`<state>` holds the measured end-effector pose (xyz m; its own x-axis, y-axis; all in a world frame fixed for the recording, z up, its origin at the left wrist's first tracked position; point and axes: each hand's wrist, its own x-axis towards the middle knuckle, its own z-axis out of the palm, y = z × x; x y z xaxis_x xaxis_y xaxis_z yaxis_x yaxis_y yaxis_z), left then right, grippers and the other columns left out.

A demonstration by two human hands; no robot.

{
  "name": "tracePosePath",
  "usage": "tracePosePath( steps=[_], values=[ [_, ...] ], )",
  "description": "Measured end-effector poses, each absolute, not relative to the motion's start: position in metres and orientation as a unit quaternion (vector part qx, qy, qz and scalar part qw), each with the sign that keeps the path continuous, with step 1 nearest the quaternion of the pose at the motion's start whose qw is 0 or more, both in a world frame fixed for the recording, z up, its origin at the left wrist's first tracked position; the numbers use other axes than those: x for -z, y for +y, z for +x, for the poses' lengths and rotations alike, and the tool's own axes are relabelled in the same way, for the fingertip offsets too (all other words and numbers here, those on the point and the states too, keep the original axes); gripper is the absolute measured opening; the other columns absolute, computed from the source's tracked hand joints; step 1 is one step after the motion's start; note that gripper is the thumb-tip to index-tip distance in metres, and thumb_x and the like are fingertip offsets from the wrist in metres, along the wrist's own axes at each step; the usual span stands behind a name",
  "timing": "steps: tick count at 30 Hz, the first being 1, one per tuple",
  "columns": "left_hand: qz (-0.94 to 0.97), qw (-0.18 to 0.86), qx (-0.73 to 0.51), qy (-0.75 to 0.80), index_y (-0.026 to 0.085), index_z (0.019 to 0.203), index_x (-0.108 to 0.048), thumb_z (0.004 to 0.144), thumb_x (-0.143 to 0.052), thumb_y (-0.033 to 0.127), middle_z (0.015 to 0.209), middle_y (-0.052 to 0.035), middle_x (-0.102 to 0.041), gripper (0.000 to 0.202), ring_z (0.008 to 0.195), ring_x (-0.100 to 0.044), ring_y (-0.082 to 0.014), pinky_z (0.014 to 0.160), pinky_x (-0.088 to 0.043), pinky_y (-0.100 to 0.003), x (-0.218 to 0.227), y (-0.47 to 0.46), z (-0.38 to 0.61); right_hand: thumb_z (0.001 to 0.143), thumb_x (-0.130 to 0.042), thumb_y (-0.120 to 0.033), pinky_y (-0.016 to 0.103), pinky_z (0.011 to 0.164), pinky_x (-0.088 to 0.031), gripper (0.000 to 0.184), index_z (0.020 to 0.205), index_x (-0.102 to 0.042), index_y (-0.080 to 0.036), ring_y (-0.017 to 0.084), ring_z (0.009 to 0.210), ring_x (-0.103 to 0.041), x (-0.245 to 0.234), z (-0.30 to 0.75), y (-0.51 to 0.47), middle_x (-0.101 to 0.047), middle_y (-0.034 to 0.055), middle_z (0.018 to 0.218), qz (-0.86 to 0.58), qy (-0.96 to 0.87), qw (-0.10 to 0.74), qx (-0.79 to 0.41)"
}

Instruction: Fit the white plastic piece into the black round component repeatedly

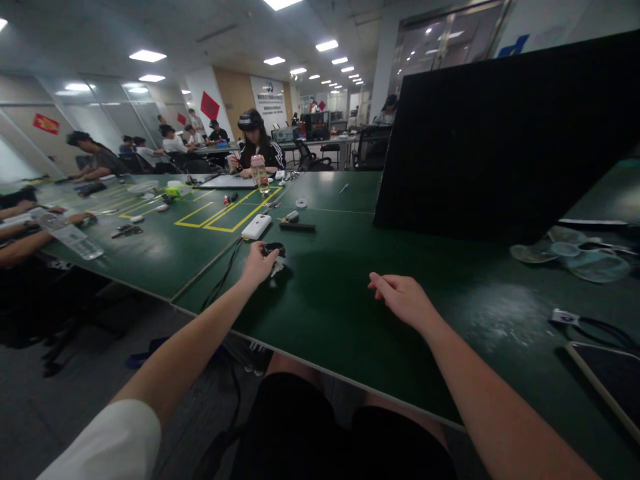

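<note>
My left hand (259, 263) reaches forward over the dark green table (340, 307) and closes on a small black object with keys (275, 252) beside it. A white power bank (256, 227) lies just beyond that hand, with a black cable running off the table edge. My right hand (403, 298) rests on the table nearer to me, fingers loosely curled and pointing left, with nothing in it.
A large black panel (500, 140) stands tilted at the right. Clear plastic fan parts (570, 257), a lanyard (590, 325) and a tablet (607, 377) lie at the far right. Yellow tape rectangles (225, 213), a bottle (260, 175) and several seated people are further back and left.
</note>
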<state>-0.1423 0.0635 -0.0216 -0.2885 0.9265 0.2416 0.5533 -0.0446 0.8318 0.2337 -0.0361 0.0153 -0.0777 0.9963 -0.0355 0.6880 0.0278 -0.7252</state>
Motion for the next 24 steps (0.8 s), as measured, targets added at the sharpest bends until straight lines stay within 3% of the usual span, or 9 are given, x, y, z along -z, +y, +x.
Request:
tracePosePath(
  steps=[4, 7, 12, 15, 18, 21, 24],
  values=[
    [0.601, 0.278, -0.414, 0.624, 0.018, 0.129, -0.039, 0.092, -0.06, 0.042, 0.11, -0.0101, -0.069, 0.049, 0.087, -0.07, -0.016, 0.076, -0.054, -0.028, 0.018, 0.062, -0.085, 0.094, -0.042, -0.068, 0.035, 0.061, -0.049, 0.056, 0.094, -0.074, -0.022, 0.022, 0.07, -0.064, -0.01, 0.237, -0.035, -0.07, 0.0065, 0.081, -0.629, -0.685, 0.245, -0.273],
    [0.651, 0.325, -0.364, 0.582, 0.019, 0.131, -0.038, 0.092, -0.06, 0.046, 0.117, -0.0129, -0.068, 0.052, 0.089, -0.07, -0.0174, 0.079, -0.055, -0.03, 0.014, 0.054, -0.03, 0.085, -0.06, -0.066, 0.035, 0.064, -0.05, 0.049, 0.107, -0.074, -0.024, 0.024, 0.083, -0.066, -0.006, 0.237, -0.035, -0.072, 0.0084, 0.1, -0.628, -0.706, 0.233, -0.229],
    [0.632, 0.432, -0.398, 0.505, 0.021, 0.129, -0.043, 0.091, -0.062, 0.047, 0.121, -0.0124, -0.065, 0.05, 0.103, -0.066, -0.02, 0.088, -0.054, -0.033, 0.019, 0.032, 0.074, 0.071, -0.077, -0.061, 0.035, 0.068, -0.051, 0.067, 0.126, -0.065, -0.024, 0.026, 0.092, -0.065, -0.006, 0.237, -0.036, -0.067, 0.0103, 0.118, -0.652, -0.706, 0.219, -0.166],
    [0.502, 0.577, -0.469, 0.441, 0.021, 0.126, -0.045, 0.092, -0.061, 0.047, 0.118, -0.0105, -0.064, 0.045, 0.1, -0.067, -0.0174, 0.088, -0.054, -0.031, 0.021, 0.02, 0.111, 0.077, -0.075, -0.052, 0.033, 0.068, -0.049, 0.049, 0.116, -0.069, -0.023, 0.023, 0.088, -0.064, -0.006, 0.243, -0.035, -0.067, 0.0091, 0.113, -0.669, -0.698, 0.198, -0.159],
    [0.418, 0.649, -0.521, 0.364, 0.021, 0.119, -0.048, 0.091, -0.064, 0.041, 0.115, -0.0077, -0.064, 0.038, 0.101, -0.066, -0.014, 0.096, -0.051, -0.029, 0.018, 0.016, 0.107, 0.084, -0.069, -0.047, 0.033, 0.068, -0.047, 0.032, 0.105, -0.074, -0.023, 0.022, 0.086, -0.064, -0.007, 0.249, -0.035, -0.067, 0.0078, 0.108, -0.666, -0.71, 0.166, -0.16],
    [0.41, 0.646, -0.536, 0.356, 0.022, 0.118, -0.048, 0.091, -0.065, 0.037, 0.115, -0.006, -0.063, 0.035, 0.101, -0.065, -0.0124, 0.1, -0.048, -0.03, 0.016, 0.022, 0.074, 0.088, -0.065, -0.042, 0.034, 0.072, -0.048, 0.026, 0.104, -0.074, -0.023, 0.022, 0.09, -0.064, -0.01, 0.249, -0.036, -0.066, 0.0072, 0.11, -0.658, -0.716, 0.156, -0.175],
    [0.51, 0.548, -0.512, 0.422, 0.022, 0.12, -0.049, 0.093, -0.062, 0.039, 0.117, -0.0063, -0.061, 0.035, 0.103, -0.063, -0.0145, 0.1, -0.049, -0.033, 0.015, 0.03, 0.034, 0.089, -0.064, -0.037, 0.034, 0.072, -0.05, 0.025, 0.108, -0.072, -0.023, 0.023, 0.093, -0.065, -0.014, 0.246, -0.038, -0.066, 0.008, 0.115, -0.664, -0.7, 0.164, -0.206]
  ],
)
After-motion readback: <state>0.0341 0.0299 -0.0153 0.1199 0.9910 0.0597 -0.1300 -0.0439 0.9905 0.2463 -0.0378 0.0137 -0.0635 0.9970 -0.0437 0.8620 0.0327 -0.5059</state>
